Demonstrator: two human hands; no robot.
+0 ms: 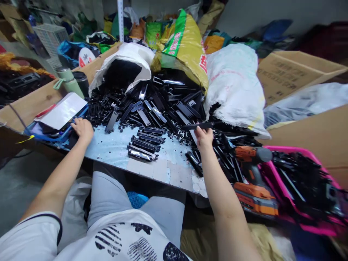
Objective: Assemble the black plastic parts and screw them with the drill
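a blue tray (54, 139), then the left hand (82, 129) beside it at 9 o'clock from the stacked black pieces (145, 144); honestly couldn't tell if its fingers were together. right hand (204, 137) was at 3 o'clock, fingers clamped on a long black strip (190, 127), orange drill (252, 197) at 4.

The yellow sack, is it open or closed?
Open: the yellow sack gapes toward the table, black plastic parts heaped at its mouth.
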